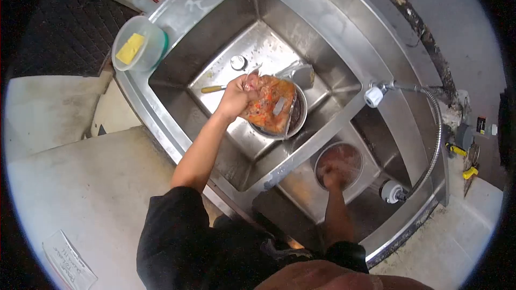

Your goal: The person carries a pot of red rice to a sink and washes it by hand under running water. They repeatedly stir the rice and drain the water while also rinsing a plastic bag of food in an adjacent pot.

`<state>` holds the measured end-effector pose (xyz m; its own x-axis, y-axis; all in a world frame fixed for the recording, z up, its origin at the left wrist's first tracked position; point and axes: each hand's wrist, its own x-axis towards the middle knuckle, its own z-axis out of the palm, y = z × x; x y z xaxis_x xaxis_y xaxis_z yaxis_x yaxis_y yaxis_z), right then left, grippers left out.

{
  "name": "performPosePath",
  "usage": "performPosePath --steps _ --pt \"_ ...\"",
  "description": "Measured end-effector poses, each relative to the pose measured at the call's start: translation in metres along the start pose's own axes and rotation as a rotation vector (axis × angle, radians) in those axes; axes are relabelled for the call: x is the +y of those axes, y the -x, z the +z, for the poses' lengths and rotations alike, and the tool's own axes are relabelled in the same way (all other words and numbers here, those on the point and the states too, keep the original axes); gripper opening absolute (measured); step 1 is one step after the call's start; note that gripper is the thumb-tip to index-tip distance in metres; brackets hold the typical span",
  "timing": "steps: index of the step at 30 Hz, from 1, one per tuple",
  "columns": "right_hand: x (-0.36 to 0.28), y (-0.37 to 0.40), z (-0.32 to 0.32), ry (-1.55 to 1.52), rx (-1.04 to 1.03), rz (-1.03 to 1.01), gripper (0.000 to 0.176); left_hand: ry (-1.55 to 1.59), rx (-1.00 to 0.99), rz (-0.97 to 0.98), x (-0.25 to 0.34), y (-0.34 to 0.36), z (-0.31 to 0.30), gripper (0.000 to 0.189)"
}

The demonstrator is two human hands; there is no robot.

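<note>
My left hand (pixel 236 99) is closed on the top corner of a clear plastic bag of food (pixel 271 102), orange-brown with red bits and a pale label patch. The bag hangs over a round metal bowl (pixel 302 115) in the larger sink basin and hides most of it. Behind the bag lies a grey, shiny packet or container (pixel 304 77) whose kind I cannot make out. My right hand (pixel 333 177) reaches into another round bowl (pixel 361 165) with reddish contents, in the smaller basin. Its fingers are blurred and partly hidden in the dim bowl.
A wooden-handled tool (pixel 213 89) lies in the larger basin near the drain (pixel 238 63). On the left rim stands a clear tub (pixel 141 43) with a yellow sponge (pixel 130 48). A tap (pixel 374 95) and hose (pixel 438 129) with a spray head (pixel 392 190) stand at right.
</note>
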<state>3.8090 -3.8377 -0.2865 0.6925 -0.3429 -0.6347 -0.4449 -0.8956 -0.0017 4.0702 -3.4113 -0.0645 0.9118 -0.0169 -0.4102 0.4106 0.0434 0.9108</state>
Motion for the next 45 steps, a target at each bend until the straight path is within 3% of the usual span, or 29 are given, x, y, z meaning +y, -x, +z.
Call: performPosePath --steps 2,4,6,8,10,11,13,14,16,18,20,22,26,28,29,30,31,32,33,34,35,36,39,41,44,45 --pt "-0.005 0.001 -0.001 0.111 0.002 -0.023 0.034 -0.046 0.009 0.053 0.016 0.003 -0.007 0.026" --pt "-0.013 0.016 -0.012 -0.124 0.048 -0.074 0.04 -0.061 -0.003 0.08 0.053 0.003 -0.012 0.022" --pt "-0.01 0.009 -0.01 -0.056 0.052 -0.107 0.042 -0.254 -0.009 0.266 0.085 -0.011 -0.028 0.018" --pt "0.007 -0.003 0.014 0.016 0.05 -0.13 0.045 -0.568 0.115 0.625 0.12 -0.038 -0.048 0.018" --pt "0.021 -0.019 0.049 -0.121 0.148 -0.045 0.048 -0.808 0.298 0.724 0.178 -0.038 -0.043 0.02" --pt "0.02 -0.019 0.035 -0.127 0.149 -0.045 0.048 -0.94 0.331 0.848 0.196 -0.049 -0.048 0.02" --pt "0.02 -0.016 0.007 -0.217 -0.228 -0.103 0.057 -1.291 0.402 1.187 0.221 -0.08 -0.069 0.016" --pt "0.015 -0.011 0.008 -0.228 -0.224 -0.108 0.057 -1.297 0.401 1.197 0.226 -0.097 -0.078 0.016" --pt "0.023 -0.005 0.038 -0.38 0.164 -0.201 0.049 -1.612 0.506 1.363 0.222 -0.132 -0.097 0.013" --pt "0.017 -0.008 0.029 -0.275 0.083 -0.164 0.056 -1.647 0.485 1.292 0.191 -0.159 -0.123 0.015" --pt "0.018 -0.004 0.018 -0.159 -0.004 -0.124 0.066 -1.799 0.608 0.996 0.153 -0.178 -0.146 0.023" --pt "0.01 0.007 0.008 -0.381 0.169 -0.191 0.042 -1.747 0.666 0.924 0.125 -0.172 -0.151 0.028" --pt "-0.023 0.051 -0.067 -0.255 0.194 -0.217 0.047 -1.513 0.641 0.726 0.096 -0.093 -0.104 0.043" --pt "-0.046 0.069 -0.104 -0.257 -0.043 -0.015 0.054 -1.247 0.287 0.736 0.07 -0.048 -0.078 0.054" --pt "-0.041 0.064 -0.09 -0.256 -0.055 -0.022 0.054 -1.192 0.254 0.761 0.048 -0.017 -0.048 0.053" --pt "-0.029 0.051 -0.066 -0.225 -0.021 -0.115 0.064 -1.099 0.206 0.603 0.048 0.024 -0.007 0.051" --pt "-0.019 0.036 -0.044 -0.195 0.017 -0.209 0.074 -0.763 0.036 0.113 0.056 0.067 0.03 0.054" --pt "-0.009 0.014 -0.015 -0.194 0.013 -0.218 0.074 -0.729 -0.073 0.209 0.022 0.087 0.047 0.062" --pt "-0.001 -0.004 0.008 0.002 -0.048 -0.139 0.073 -0.797 -0.195 0.038 0.018 0.11 0.071 0.068" --pt "0.012 -0.02 0.031 0.202 -0.111 -0.06 0.072 -0.789 -0.326 0.102 0.003 0.125 0.092 0.08" --pt "0.016 -0.025 0.037 0.212 -0.121 -0.069 0.072 -0.771 -0.417 0.185 -0.018 0.14 0.11 0.096" --pt "0.02 -0.03 0.041 0.248 -0.111 -0.075 0.071 -0.954 -0.395 0.236 -0.033 0.153 0.131 0.102" --pt "0.028 -0.041 0.05 0.356 -0.083 -0.09 0.069 -1.09 -0.362 0.236 -0.037 0.149 0.153 0.099" --pt "0.03 -0.045 0.052 0.426 -0.06 -0.117 0.068 -1.296 -0.28 0.398 -0.046 0.137 0.153 0.091" --pt "0.034 -0.05 0.053 0.511 0.0 -0.154 0.066 -1.278 -0.267 0.368 -0.047 0.132 0.156 0.084" --pt "0.035 -0.052 0.054 0.532 0.017 -0.157 0.065 -1.254 -0.206 0.45 -0.05 0.133 0.157 0.083"
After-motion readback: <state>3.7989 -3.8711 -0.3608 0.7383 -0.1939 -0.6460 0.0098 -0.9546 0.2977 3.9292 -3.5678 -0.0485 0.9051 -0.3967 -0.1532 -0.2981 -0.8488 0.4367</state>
